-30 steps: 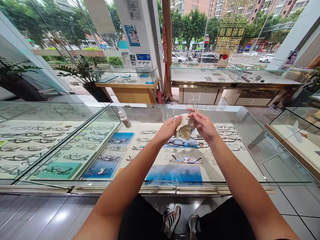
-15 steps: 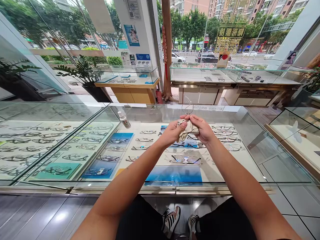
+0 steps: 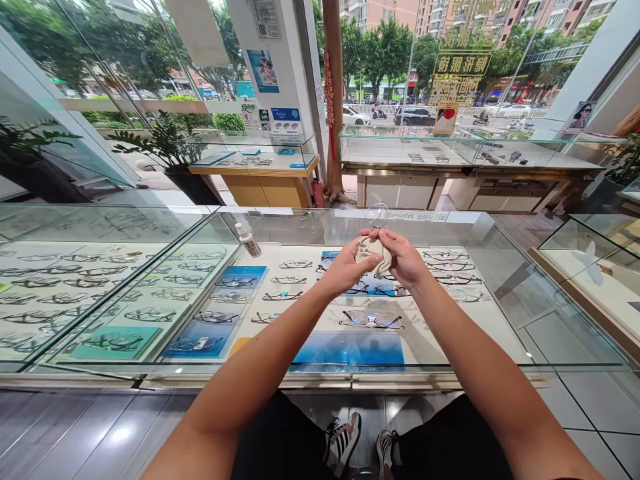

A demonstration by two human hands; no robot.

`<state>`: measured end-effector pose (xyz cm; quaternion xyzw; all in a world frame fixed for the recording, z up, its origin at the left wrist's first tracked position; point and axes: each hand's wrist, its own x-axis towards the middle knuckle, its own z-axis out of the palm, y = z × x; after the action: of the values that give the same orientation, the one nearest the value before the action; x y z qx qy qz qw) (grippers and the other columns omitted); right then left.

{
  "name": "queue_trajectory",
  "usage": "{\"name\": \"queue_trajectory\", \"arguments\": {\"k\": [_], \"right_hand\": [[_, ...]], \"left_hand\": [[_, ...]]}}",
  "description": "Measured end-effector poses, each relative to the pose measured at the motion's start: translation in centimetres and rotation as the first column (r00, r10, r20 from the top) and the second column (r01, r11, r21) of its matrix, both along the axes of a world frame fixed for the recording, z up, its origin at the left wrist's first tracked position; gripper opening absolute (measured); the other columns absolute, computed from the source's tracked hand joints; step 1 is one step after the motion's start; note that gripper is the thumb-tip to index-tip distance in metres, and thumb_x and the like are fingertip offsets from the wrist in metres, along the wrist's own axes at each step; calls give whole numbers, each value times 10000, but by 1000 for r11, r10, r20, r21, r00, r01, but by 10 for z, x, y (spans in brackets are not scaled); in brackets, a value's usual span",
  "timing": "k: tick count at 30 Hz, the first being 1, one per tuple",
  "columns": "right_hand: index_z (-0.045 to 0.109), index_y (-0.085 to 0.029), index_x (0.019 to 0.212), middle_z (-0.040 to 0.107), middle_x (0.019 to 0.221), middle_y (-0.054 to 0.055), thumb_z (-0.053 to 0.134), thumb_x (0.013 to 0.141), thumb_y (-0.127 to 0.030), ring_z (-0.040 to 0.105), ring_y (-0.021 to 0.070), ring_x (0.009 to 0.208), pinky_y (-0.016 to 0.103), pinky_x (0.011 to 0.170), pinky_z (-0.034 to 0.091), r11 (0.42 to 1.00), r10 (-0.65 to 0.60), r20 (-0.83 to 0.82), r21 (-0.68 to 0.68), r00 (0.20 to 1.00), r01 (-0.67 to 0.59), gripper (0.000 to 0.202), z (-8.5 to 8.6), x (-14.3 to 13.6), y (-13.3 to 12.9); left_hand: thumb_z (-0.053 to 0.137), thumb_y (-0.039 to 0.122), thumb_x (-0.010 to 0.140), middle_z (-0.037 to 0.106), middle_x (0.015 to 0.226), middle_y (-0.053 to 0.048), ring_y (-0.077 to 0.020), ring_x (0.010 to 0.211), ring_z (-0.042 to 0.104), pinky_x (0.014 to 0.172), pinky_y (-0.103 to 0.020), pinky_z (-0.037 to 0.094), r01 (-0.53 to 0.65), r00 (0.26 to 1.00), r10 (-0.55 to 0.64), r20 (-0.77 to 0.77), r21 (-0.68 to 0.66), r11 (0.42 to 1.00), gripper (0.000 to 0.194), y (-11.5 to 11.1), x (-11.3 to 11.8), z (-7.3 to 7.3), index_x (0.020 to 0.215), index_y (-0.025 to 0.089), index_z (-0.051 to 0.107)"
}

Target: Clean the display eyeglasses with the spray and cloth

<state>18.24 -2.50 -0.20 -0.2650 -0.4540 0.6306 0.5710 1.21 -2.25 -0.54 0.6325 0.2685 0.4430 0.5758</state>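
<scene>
My left hand (image 3: 351, 264) is closed on a cream cleaning cloth (image 3: 371, 249) with dark print, its thumb pressed across the front. Closed beside it, my right hand (image 3: 408, 261) grips the thin-rimmed eyeglasses (image 3: 377, 215) at the cloth's upper right. One round lens sticks up above the fingertips; the cloth and fingers hide the other part of the frame. Both hands are held over the glass display case (image 3: 440, 340). To their left, a white spray bottle (image 3: 249, 241) stands on the glass top.
Rows of eyeglass frames (image 3: 373, 319) lie inside the case beneath my hands. Another glass case (image 3: 90, 267) adjoins on the left, and one (image 3: 590, 267) stands at the right. Farther off are more showcases (image 3: 405, 150), a wooden trunk (image 3: 333, 100) and a potted plant (image 3: 173, 157).
The cloth has been unfolded so its printed face shows, and my left thumb has slid right and down over it. The eyeglasses have shifted very slightly.
</scene>
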Motion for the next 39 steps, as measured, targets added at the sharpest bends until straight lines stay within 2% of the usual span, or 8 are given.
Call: {"name": "queue_trajectory", "arguments": {"k": [6,15,19,22,26,28,33,39], "right_hand": [[865,-258,914,852,1301,63,1001,721,-599,756,262,1116,369,955,623,1000,-14,14,6,1000,14,414,1,0,-1],[928,-274,1048,867,1268,48,898,814,-601,767,238,1014,324,798,606,999,-28,91,43,995,24,403,4,1,-6],[930,-280,1014,881,1243,39,868,840,-590,770,272,1163,369,988,612,994,-50,92,104,995,40,361,7,-1,-8],[924,-285,998,879,1273,40,872,840,-605,750,309,1280,434,1142,576,990,-55,108,134,993,40,360,7,-3,-9],[923,-291,1023,859,1346,44,886,828,-632,725,334,1354,459,1192,552,989,-56,126,144,990,37,394,7,-6,-10],[927,-294,1058,847,1376,43,885,832,-629,726,331,1347,450,1170,559,990,-48,130,140,990,29,407,7,-7,-11],[927,-284,1118,848,1358,45,867,848,-594,728,314,1303,421,1099,568,989,-15,141,148,990,-6,415,9,-8,-15],[914,-247,1180,884,1069,61,841,867,-586,768,293,1076,385,884,605,997,3,139,75,990,-14,466,11,-6,-18]], "left_hand": [[1002,560,758,729,967,-36,-170,849,642,780,-282,491,-14,1000,14,-15,27,1000,703,-1,2,2,1238,140,707],[987,604,751,728,889,-22,-156,783,618,756,-290,483,-60,998,60,10,31,998,712,1,4,0,1213,124,737],[976,628,743,712,884,-11,-155,796,619,779,-297,493,-115,992,114,47,18,993,704,1,4,1,1196,135,759],[986,633,711,706,869,-11,-150,789,613,768,-295,500,-145,986,145,80,-3,989,668,0,6,2,1090,133,757],[986,662,686,653,772,17,-123,689,552,655,-269,451,-180,976,185,116,-52,982,673,-2,9,4,1030,138,740],[988,686,673,633,745,26,-114,665,530,632,-260,433,-201,968,208,137,-66,977,691,-2,9,5,1018,143,736],[924,802,696,561,690,34,-97,643,463,613,-253,396,-237,960,239,144,-26,971,706,-1,9,6,810,160,654],[835,847,793,498,684,41,-105,639,411,599,-261,364,-224,970,216,108,65,972,701,0,8,6,790,181,614]]}}
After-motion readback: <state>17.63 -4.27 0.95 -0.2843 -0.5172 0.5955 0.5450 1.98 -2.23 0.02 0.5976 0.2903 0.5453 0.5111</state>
